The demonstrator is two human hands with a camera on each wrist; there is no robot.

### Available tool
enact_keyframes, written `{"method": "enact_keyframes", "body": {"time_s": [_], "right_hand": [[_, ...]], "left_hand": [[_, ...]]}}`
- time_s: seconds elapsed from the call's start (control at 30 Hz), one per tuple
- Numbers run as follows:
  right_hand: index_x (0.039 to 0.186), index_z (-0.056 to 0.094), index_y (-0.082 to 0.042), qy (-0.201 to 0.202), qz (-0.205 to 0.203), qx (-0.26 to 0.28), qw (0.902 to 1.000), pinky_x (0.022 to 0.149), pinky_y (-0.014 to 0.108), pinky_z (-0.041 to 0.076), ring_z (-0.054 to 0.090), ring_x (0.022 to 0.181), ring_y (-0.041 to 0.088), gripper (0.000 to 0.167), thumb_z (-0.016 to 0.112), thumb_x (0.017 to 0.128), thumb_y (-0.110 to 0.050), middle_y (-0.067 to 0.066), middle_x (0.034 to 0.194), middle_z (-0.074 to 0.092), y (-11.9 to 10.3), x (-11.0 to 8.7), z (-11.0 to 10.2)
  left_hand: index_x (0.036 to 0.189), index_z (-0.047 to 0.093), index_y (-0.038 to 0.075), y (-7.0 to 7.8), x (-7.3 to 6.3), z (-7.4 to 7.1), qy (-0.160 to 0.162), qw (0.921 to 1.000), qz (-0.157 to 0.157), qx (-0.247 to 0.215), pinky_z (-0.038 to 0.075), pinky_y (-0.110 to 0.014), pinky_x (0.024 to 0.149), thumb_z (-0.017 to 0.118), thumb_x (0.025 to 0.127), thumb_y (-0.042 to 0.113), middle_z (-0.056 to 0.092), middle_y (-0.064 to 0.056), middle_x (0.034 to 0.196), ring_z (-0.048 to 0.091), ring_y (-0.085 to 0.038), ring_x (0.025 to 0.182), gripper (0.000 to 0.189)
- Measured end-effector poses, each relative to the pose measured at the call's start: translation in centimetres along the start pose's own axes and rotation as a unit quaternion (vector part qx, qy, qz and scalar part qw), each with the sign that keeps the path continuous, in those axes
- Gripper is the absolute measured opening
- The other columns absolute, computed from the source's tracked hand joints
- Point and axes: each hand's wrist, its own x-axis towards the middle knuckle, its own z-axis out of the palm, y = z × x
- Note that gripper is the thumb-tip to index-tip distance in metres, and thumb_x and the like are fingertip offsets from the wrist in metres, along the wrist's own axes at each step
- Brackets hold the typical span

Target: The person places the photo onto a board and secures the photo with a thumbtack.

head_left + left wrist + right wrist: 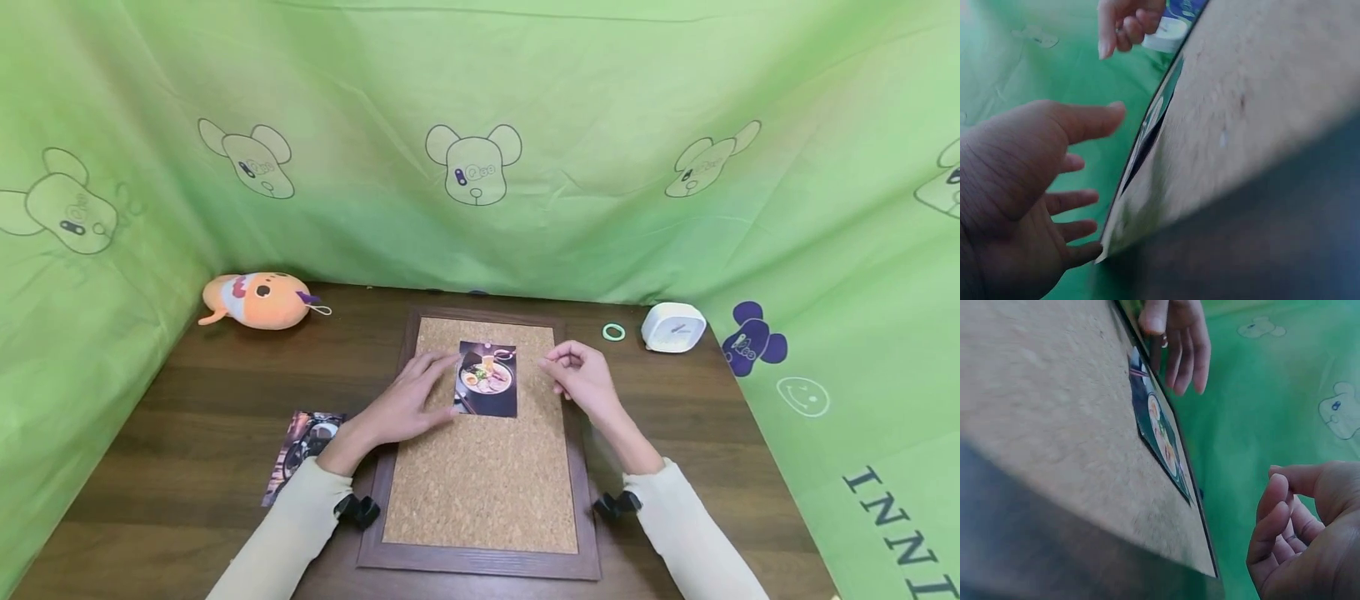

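Note:
A photo of a ramen bowl point(487, 379) lies on the upper part of the framed cork board point(480, 492), with a tiny pale spot at its top edge. My left hand point(408, 400) is spread with straight fingers beside the photo's left edge; whether the fingertips touch it I cannot tell. To the right of the photo, over the board's right side, is my right hand point(581, 379). Its thumb and index fingertip meet and its other fingers curl, as the right hand point(1304, 531) shows in the right wrist view. Nothing is visible between those fingertips.
Left of the board, a second photo of a motorcycle point(303, 450) lies partly under my left forearm. An orange plush toy point(258, 300) sits at the back left. A pale green ring point(613, 332) and a white rounded box point(673, 327) are at the back right. Green curtains point(480, 250) surround the table.

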Motion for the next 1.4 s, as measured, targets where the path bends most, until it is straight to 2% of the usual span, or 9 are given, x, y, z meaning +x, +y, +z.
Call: {"method": "enact_keyframes", "body": {"time_s": [0.27, 0.53, 0.73, 0.9, 1.1, 1.2, 1.27, 1.37, 1.4], "right_hand": [[0.103, 0.069, 0.008, -0.003, -0.004, -0.026, 0.9997, 0.047, 0.019, 0.043, 0.058, 0.053, 0.009, 0.017, 0.080, 0.100, -0.004, 0.004, 0.072, 0.064, 1.1, -3.9, -1.5], [0.104, 0.072, 0.007, -0.017, 0.009, -0.042, 0.9989, 0.051, 0.022, 0.048, 0.057, 0.054, 0.009, 0.018, 0.083, 0.098, -0.006, 0.001, 0.074, 0.063, 2.5, -7.1, -2.2], [0.101, 0.071, 0.009, -0.031, 0.010, -0.044, 0.9985, 0.052, 0.022, 0.049, 0.052, 0.054, 0.006, 0.016, 0.082, 0.096, -0.002, -0.003, 0.073, 0.061, 3.7, -8.9, -3.0], [0.101, 0.070, 0.008, -0.055, 0.010, -0.053, 0.9970, 0.052, 0.022, 0.050, 0.053, 0.055, 0.005, 0.016, 0.083, 0.097, -0.001, -0.003, 0.074, 0.062, 5.0, -10.0, -4.0], [0.111, 0.070, 0.005, -0.108, -0.014, -0.063, 0.9921, 0.049, 0.027, 0.054, 0.056, 0.055, 0.005, 0.024, 0.085, 0.095, -0.003, -0.001, 0.078, 0.060, 6.5, -11.0, -5.0], [0.115, 0.070, 0.003, -0.137, -0.041, -0.073, 0.9870, 0.049, 0.029, 0.056, 0.058, 0.056, 0.005, 0.024, 0.084, 0.096, -0.002, -0.001, 0.080, 0.061, 7.1, -11.1, -5.3], [0.116, 0.070, 0.001, -0.151, -0.054, -0.075, 0.9842, 0.050, 0.029, 0.057, 0.060, 0.056, 0.006, 0.023, 0.082, 0.097, -0.001, -0.002, 0.080, 0.062, 7.4, -11.1, -5.5], [0.117, 0.069, 0.001, -0.168, -0.073, -0.080, 0.9799, 0.051, 0.030, 0.058, 0.062, 0.057, 0.007, 0.021, 0.080, 0.099, 0.000, -0.002, 0.081, 0.062, 7.8, -11.0, -5.7], [0.117, 0.069, 0.000, -0.169, -0.075, -0.079, 0.9796, 0.051, 0.029, 0.058, 0.062, 0.057, 0.007, 0.021, 0.080, 0.099, 0.000, -0.002, 0.081, 0.062, 7.8, -10.9, -5.7]], "left_hand": [[0.171, 0.041, 0.008, 1.2, -4.1, -1.8, 0.007, 0.9997, -0.025, 0.001, 0.039, -0.071, 0.124, 0.075, 0.108, 0.028, 0.041, -0.022, 0.172, 0.037, -0.045, 0.160, 0.074], [0.168, 0.048, 0.013, 1.6, -6.9, -2.4, 0.047, 0.9978, -0.039, 0.027, 0.045, -0.068, 0.120, 0.078, 0.107, 0.024, 0.051, -0.014, 0.166, 0.048, -0.040, 0.154, 0.069], [0.166, 0.050, 0.010, 2.0, -9.1, -2.9, 0.079, 0.9943, -0.063, 0.033, 0.046, -0.068, 0.118, 0.080, 0.105, 0.020, 0.054, -0.015, 0.163, 0.052, -0.041, 0.151, 0.068], [0.161, 0.055, 0.006, 1.7, -10.9, -3.4, 0.110, 0.9902, -0.076, 0.040, 0.051, -0.067, 0.113, 0.080, 0.104, 0.015, 0.058, -0.016, 0.159, 0.058, -0.042, 0.145, 0.063], [0.155, 0.061, 0.006, 1.4, -12.7, -4.3, 0.154, 0.9827, -0.089, 0.051, 0.051, -0.070, 0.107, 0.081, 0.103, 0.011, 0.065, -0.015, 0.149, 0.066, -0.041, 0.133, 0.056], [0.150, 0.065, 0.006, 1.1, -13.6, -4.9, 0.179, 0.9769, -0.093, 0.070, 0.057, -0.059, 0.101, 0.083, 0.100, 0.009, 0.070, -0.012, 0.142, 0.071, -0.035, 0.122, 0.053], [0.147, 0.068, 0.006, 0.8, -14.1, -5.3, 0.190, 0.9740, -0.097, 0.078, 0.061, -0.044, 0.094, 0.084, 0.099, 0.009, 0.072, -0.010, 0.137, 0.073, -0.031, 0.115, 0.051], [0.142, 0.071, 0.007, 0.4, -15.1, -5.9, 0.200, 0.9702, -0.108, 0.083, 0.058, -0.023, 0.088, 0.087, 0.096, 0.008, 0.074, -0.008, 0.129, 0.073, -0.026, 0.107, 0.049], [0.141, 0.072, 0.007, 0.2, -15.4, -6.1, 0.204, 0.9684, -0.115, 0.086, 0.057, -0.021, 0.088, 0.088, 0.095, 0.008, 0.075, -0.008, 0.127, 0.072, -0.026, 0.106, 0.049]]}}
